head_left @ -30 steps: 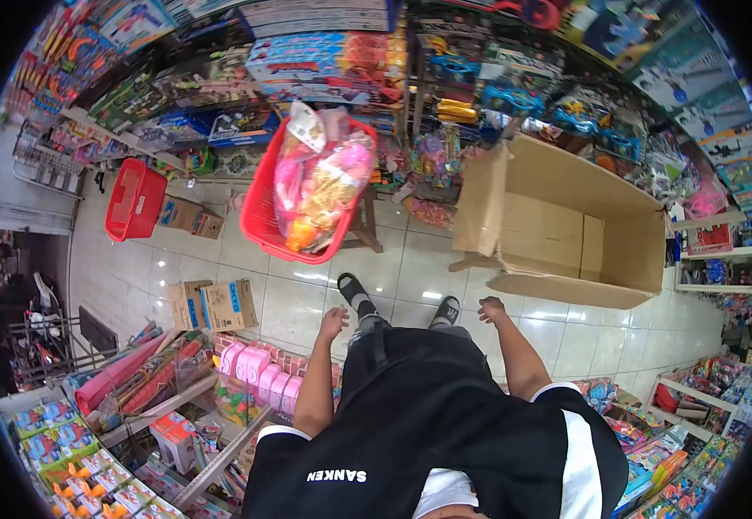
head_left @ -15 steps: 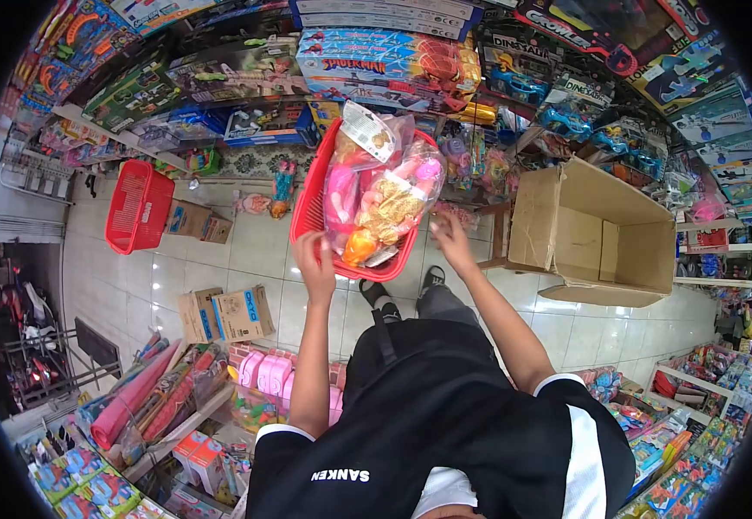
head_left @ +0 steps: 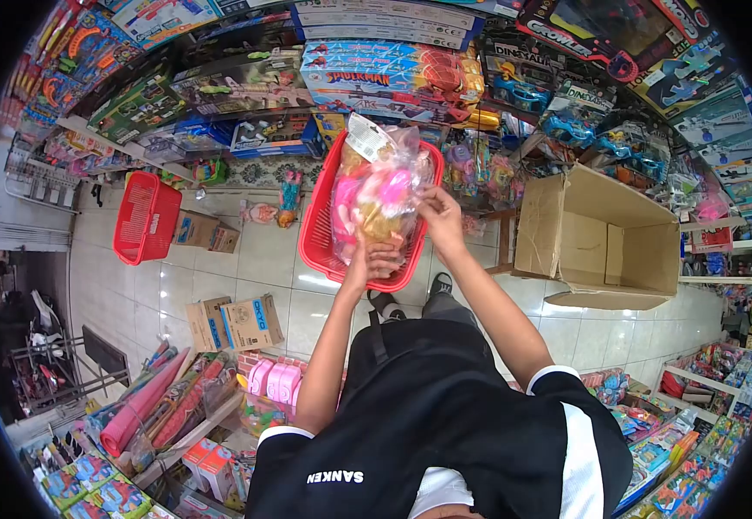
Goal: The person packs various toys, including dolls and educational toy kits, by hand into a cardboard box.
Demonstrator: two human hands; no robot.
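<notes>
A red plastic basket (head_left: 309,240) stands in front of me, filled with toys in clear plastic bags. On top is a bagged doll (head_left: 380,206) with pink and gold parts, blurred by motion and by shine on the plastic. My left hand (head_left: 374,264) has its fingers curled around the doll's near end. At the upper right of the bag, my right hand (head_left: 439,214) pinches the plastic. Behind these lies another bag with a white label card (head_left: 369,137), leaning on the basket's far rim.
To the left stand a second red basket (head_left: 147,218) and small cardboard boxes (head_left: 253,322). A large open carton (head_left: 597,242) is at the right. Shelves of boxed toys, including Spiderman boxes (head_left: 385,80), line the far side. Rolled items (head_left: 147,402) lie at the lower left.
Both hands have moved inward from the basket's sides onto the bagged doll and closed on it. The doll has shifted and turned; the orange piece near the basket's front no longer shows.
</notes>
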